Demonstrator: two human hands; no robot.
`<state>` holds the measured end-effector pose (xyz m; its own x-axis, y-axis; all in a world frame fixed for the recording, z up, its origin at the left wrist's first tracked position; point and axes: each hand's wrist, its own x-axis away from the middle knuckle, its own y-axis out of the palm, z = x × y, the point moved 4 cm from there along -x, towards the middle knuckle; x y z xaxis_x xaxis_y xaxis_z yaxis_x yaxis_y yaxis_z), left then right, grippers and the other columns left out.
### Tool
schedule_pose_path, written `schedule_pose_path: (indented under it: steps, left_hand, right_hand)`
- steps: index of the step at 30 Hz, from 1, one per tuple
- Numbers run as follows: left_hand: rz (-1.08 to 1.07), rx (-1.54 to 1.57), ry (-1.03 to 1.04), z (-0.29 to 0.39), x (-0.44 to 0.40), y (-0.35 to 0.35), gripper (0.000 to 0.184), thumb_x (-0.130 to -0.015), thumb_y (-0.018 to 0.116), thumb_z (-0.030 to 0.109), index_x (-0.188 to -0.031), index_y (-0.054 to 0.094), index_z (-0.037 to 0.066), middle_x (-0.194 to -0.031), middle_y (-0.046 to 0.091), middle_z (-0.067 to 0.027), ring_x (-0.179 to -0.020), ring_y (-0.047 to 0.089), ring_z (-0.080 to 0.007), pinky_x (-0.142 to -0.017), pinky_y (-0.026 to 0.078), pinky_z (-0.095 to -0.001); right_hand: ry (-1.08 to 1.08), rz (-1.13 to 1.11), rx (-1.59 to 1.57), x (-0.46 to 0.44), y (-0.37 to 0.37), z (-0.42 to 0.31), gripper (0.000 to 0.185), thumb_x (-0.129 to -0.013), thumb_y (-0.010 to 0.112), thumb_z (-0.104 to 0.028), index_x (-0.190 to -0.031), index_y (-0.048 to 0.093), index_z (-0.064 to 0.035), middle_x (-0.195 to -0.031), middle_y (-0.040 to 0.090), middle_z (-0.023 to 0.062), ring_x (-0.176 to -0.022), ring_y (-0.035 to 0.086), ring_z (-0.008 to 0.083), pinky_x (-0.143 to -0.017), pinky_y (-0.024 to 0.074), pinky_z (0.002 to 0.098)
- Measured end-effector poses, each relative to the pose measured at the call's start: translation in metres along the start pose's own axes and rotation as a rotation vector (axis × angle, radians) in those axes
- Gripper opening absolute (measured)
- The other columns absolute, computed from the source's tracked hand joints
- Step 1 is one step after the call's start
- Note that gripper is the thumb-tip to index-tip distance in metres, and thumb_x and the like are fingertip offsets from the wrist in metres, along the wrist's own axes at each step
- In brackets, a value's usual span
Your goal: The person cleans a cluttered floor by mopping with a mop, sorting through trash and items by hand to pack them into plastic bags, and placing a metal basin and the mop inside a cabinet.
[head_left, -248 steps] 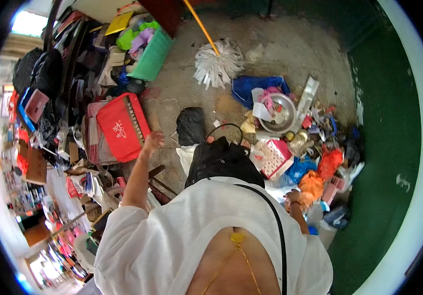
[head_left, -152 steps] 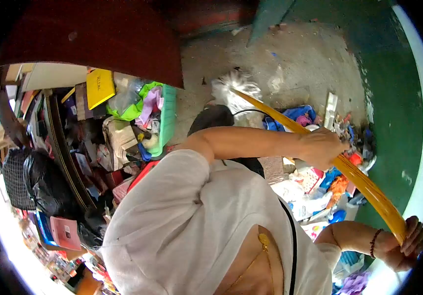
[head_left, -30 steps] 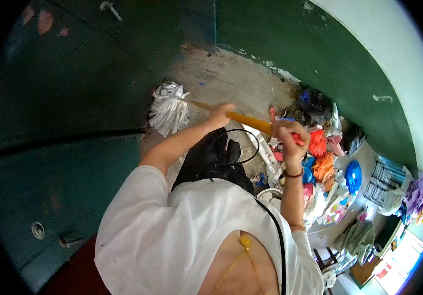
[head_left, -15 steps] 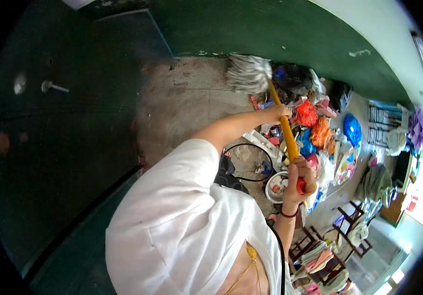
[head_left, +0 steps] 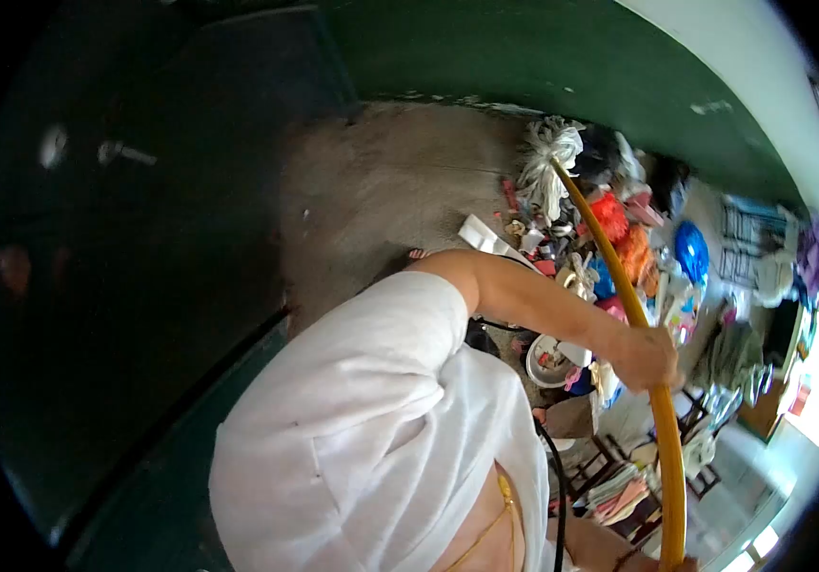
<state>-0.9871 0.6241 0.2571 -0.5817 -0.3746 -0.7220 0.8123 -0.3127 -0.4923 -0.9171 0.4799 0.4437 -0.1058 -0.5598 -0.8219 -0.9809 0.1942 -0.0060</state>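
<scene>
A string mop (head_left: 662, 448) with a long yellow handle slants across the view. Its grey-white strand head (head_left: 545, 170) rests at the near side of the rubbish heap, by the wall. My left hand (head_left: 646, 359) is closed round the middle of the handle, the arm reaching across from the white sleeve. At the bottom edge my right hand (head_left: 681, 564) is mostly cut off; what shows of it wraps the upper part of the handle. Beside the mop head lie a red bag (head_left: 609, 215), an orange bag (head_left: 633, 253) and a white foam piece (head_left: 485, 235).
A round pan with scraps (head_left: 548, 360) stands on the floor below the heap. Dark bags (head_left: 668, 183) lean near the green wall (head_left: 485, 57). A dark door (head_left: 123, 286) fills the left. Wooden chairs (head_left: 609, 467) with cloths stand at the lower right.
The mop head has moved right, from bare floor to the heap's edge. Both hands have shifted right and down with the handle, still gripping it.
</scene>
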Motion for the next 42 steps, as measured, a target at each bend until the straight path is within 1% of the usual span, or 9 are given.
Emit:
schedule_pose_path:
  steps: [10,13,14,15,18,19,33,36,42]
  left_hand:
    - [0.001,-0.201,-0.551,-0.037,0.135,-0.071,0.021,-0.058,0.061,0.017,-0.069,0.047,0.008,-0.052,0.053,-0.0095,-0.052,0.057,-0.0309,-0.048,0.043,-0.0426]
    - [0.149,-0.242,-0.769,-0.086,0.244,-0.091,0.023,-0.056,0.064,0.011,-0.076,0.051,0.010,-0.059,0.054,-0.0102,-0.060,0.057,-0.0290,-0.056,0.043,-0.0416]
    - [0.185,-0.131,-1.059,-0.113,0.296,-0.085,0.021,-0.060,0.063,0.010,-0.079,0.053,0.010,-0.064,0.054,-0.0111,-0.063,0.056,-0.0266,-0.058,0.041,-0.0405]
    - [0.156,-0.198,-1.263,-0.100,0.330,-0.107,0.019,-0.062,0.063,0.008,-0.080,0.054,0.009,-0.069,0.056,-0.0115,-0.068,0.055,-0.0256,-0.061,0.040,-0.0392]
    - [0.473,-0.595,-1.192,-0.098,0.470,-0.095,0.015,-0.062,0.062,0.008,-0.070,0.050,0.009,-0.062,0.052,-0.0095,-0.066,0.054,-0.0290,-0.061,0.038,-0.0410]
    - [0.457,-0.672,-1.205,-0.087,0.491,-0.094,0.016,-0.062,0.061,0.004,-0.070,0.048,0.007,-0.063,0.051,-0.0087,-0.066,0.052,-0.0278,-0.062,0.037,-0.0396]
    - [1.320,-1.096,-1.260,0.023,0.457,-0.002,0.017,-0.062,0.063,0.007,-0.076,0.053,0.008,-0.070,0.056,-0.0044,-0.072,0.053,-0.0253,-0.070,0.037,-0.0356]
    - [1.810,-0.723,-1.035,0.024,0.461,0.064,0.021,-0.062,0.063,0.007,-0.082,0.056,0.008,-0.071,0.057,-0.0058,-0.074,0.054,-0.0263,-0.070,0.036,-0.0359]
    - [1.228,-1.079,-1.500,0.064,0.357,0.113,0.026,-0.062,0.068,0.018,-0.084,0.058,0.010,-0.075,0.060,-0.0091,-0.074,0.055,-0.0287,-0.066,0.039,-0.0394]
  right_hand:
    - [0.407,-0.251,-0.292,-0.002,-0.019,0.124,0.026,-0.080,0.043,-0.024,-0.079,0.051,0.0007,-0.079,0.056,0.0155,-0.084,0.055,0.0263,-0.082,0.0405,0.0424]
    - [0.657,-0.227,-0.185,0.057,0.089,0.183,0.025,-0.078,0.045,-0.021,-0.065,0.053,-0.0004,-0.081,0.057,0.0142,-0.079,0.056,0.0244,-0.079,0.0444,0.0392]
    - [0.396,-0.540,0.178,0.079,0.120,0.198,0.017,-0.079,0.049,-0.016,-0.075,0.055,-0.0005,-0.085,0.058,0.0141,-0.081,0.056,0.0243,-0.079,0.0441,0.0369]
    - [0.668,-0.479,-0.267,0.112,0.151,0.222,0.010,-0.079,0.051,-0.009,-0.080,0.055,-0.0003,-0.088,0.058,0.0122,-0.082,0.056,0.0220,-0.077,0.0442,0.0340]
    - [1.160,-0.525,-0.352,0.215,0.210,0.247,0.009,-0.081,0.052,-0.008,-0.078,0.054,-0.0004,-0.083,0.058,0.0097,-0.078,0.054,0.0168,-0.077,0.0425,0.0298]
    - [1.036,-0.593,-0.388,0.231,0.229,0.235,0.015,-0.083,0.049,-0.010,-0.071,0.049,-0.0005,-0.070,0.053,0.0083,-0.068,0.051,0.0175,-0.069,0.0418,0.0311]
    - [0.666,-1.301,-1.206,0.191,0.222,0.148,0.029,-0.080,0.050,-0.004,-0.054,0.038,-0.0038,-0.048,0.041,0.0037,-0.045,0.039,0.0142,-0.050,0.0342,0.0299]
    - [0.628,-1.499,-1.243,0.191,0.175,0.139,0.032,-0.074,0.056,-0.002,-0.050,0.034,-0.0033,-0.047,0.040,0.0043,-0.044,0.037,0.0149,-0.046,0.0318,0.0279]
    - [0.746,-1.599,-1.264,0.154,0.124,0.168,0.033,-0.068,0.058,-0.001,-0.048,0.031,-0.0033,-0.045,0.040,0.0049,-0.042,0.037,0.0156,-0.043,0.0289,0.0291]
